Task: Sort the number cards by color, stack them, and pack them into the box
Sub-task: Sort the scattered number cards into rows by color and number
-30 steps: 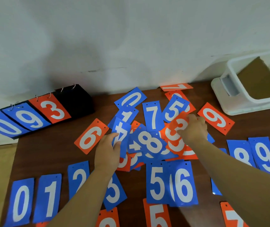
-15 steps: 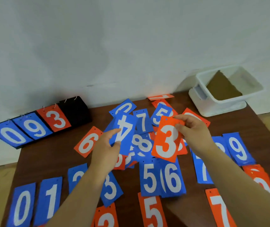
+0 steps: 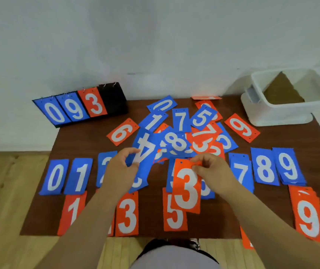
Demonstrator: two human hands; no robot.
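We pinch the orange 3 card [image 3: 187,189] by its top edge in our right hand [image 3: 213,171]. The thin flat rectangle hangs below the fingers, above the rows on the dark wooden tabletop [image 3: 81,140]. Our left hand [image 3: 119,171] pinches the tilted blue 4 card [image 3: 145,148] beside the loose pile [image 3: 182,136]. Half a second ago the 3 was held over that pile; now it is nearer us. The white plastic box [image 3: 283,115] sits far right.
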